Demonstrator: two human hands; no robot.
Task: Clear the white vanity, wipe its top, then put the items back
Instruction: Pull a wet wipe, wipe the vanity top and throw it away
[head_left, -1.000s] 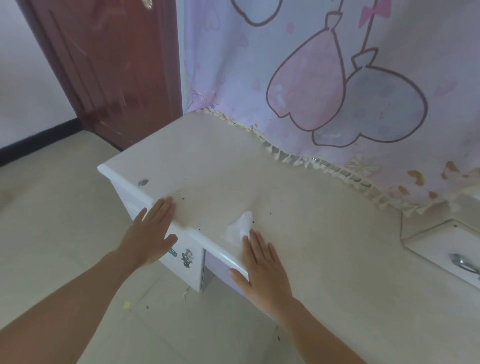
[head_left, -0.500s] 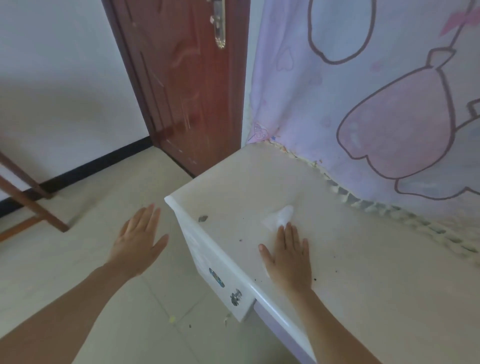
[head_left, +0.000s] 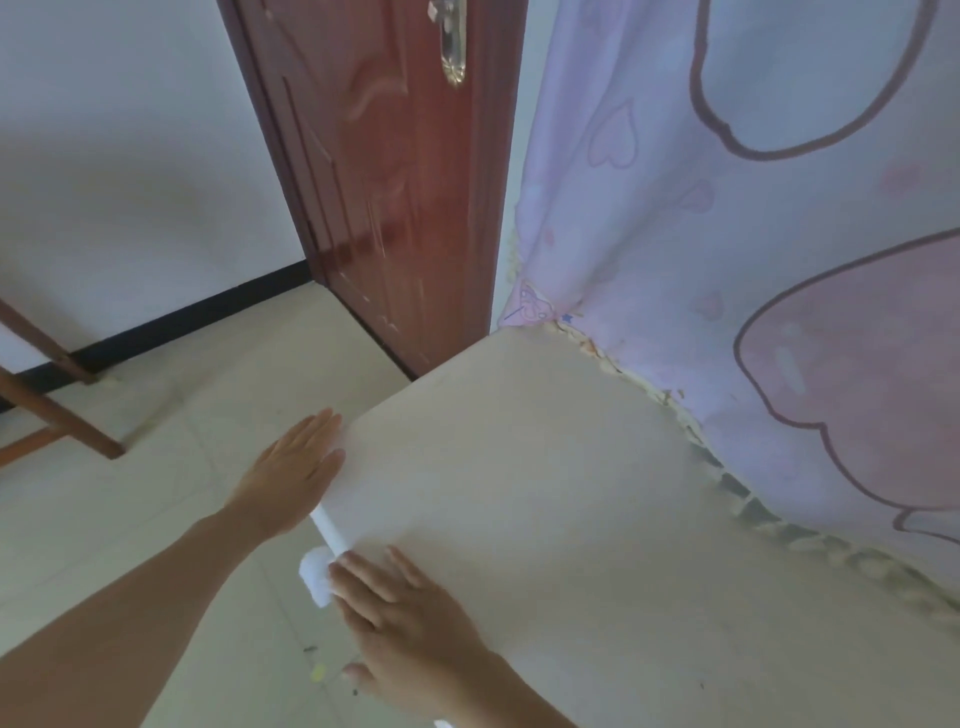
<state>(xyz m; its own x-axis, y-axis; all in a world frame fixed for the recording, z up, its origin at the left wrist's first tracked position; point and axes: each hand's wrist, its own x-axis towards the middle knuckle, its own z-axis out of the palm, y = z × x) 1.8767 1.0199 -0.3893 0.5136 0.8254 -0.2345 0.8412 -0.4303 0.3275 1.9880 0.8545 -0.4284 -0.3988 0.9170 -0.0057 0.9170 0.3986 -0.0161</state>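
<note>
Wiping stage | right hand (head_left: 410, 618) flat, fingers straight, presses white tissue (head_left: 315, 577) at front rim of vanity top (head_left: 545, 493), tissue bulging past the rim | left hand (head_left: 291, 467) flat, fingers extended, gripping nothing, against the side rim | judged best: even palm pressure, overlapping strokes, sweep any grit into left palm.

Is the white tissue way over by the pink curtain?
No, the white tissue sits at the vanity's near edge, touching the right hand's fingers, well apart from the curtain.
</note>
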